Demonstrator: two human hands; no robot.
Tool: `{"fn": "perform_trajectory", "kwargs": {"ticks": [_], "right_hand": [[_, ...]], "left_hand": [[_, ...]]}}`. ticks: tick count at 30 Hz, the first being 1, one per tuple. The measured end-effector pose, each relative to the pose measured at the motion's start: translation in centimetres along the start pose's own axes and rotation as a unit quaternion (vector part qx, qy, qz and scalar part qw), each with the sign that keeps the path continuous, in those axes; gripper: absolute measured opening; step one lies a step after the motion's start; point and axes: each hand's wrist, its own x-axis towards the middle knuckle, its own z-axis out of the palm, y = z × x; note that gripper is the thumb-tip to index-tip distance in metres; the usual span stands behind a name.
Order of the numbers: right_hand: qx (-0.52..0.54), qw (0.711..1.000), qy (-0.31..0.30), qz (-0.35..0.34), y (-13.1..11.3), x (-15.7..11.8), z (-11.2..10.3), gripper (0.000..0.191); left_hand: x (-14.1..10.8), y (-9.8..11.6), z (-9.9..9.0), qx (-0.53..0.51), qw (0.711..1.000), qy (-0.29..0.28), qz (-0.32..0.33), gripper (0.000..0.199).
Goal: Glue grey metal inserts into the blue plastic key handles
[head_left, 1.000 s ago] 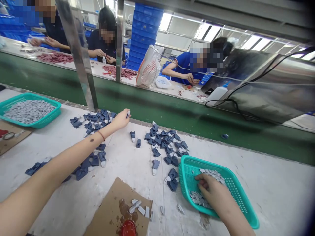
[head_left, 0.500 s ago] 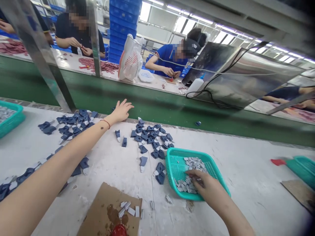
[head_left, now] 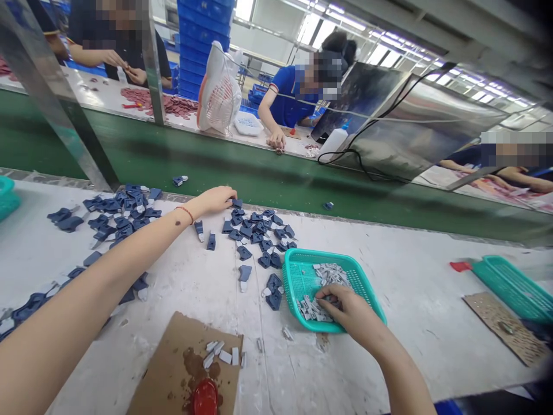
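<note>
My left hand reaches to the far edge of the white table, its fingers closed at a dark blue plastic piece. Just in front of it lies a loose pile of similar dark blue pieces, several with light grey tips. Inside a turquoise plastic basket my right hand is bent over small grey pieces. Its thumb and fingers are pinched together on a small grey piece, partly hidden by the fingers.
Nearest me, brown cardboard carries several grey pieces and a red dish. More blue pieces lie left. Beyond the table runs a green belt with a few pieces on it; co-workers sit across it. Another turquoise basket stands right.
My left hand, spread over the belt edge before, has moved right and closed at a blue piece. My right hand stays in the basket. Across the belt, a co-worker's hand has come to the belt's edge.
</note>
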Motion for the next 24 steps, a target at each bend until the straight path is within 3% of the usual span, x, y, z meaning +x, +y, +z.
{"fn": "perform_trajectory", "kwargs": {"ticks": [5,9,12,16,21,24], "right_hand": [[0.019,1.0,0.01,-0.001,0.0,-0.4,0.3,0.02],[0.039,0.997,0.06,-0.004,0.2,-0.7,0.5,0.034],[0.059,0.993,0.101,-0.015,-0.6,-1.7,0.8,0.043],[0.104,0.985,0.121,-0.059,-4.3,-4.5,1.9,0.033],[0.171,0.972,0.091,-0.133,-8.7,-8.3,6.2,0.02],[0.183,0.974,0.065,-0.113,-8.9,-9.7,9.0,0.02]], "left_hand": [[-1.7,1.1,-0.9,-0.119,0.986,0.095,-0.072,0.022],[-4.5,3.7,-1.9,-0.277,0.94,0.148,-0.134,0.02],[-7.6,6.6,-2.7,-0.396,0.893,0.141,-0.16,0.017],[-12.2,10.2,-3.4,-0.5,0.837,0.123,-0.183,0.011],[-17.7,12.9,-2.9,-0.614,0.753,0.095,-0.217,0.015],[-20.8,13.8,-2.0,-0.621,0.74,0.086,-0.243,0.018]]}}
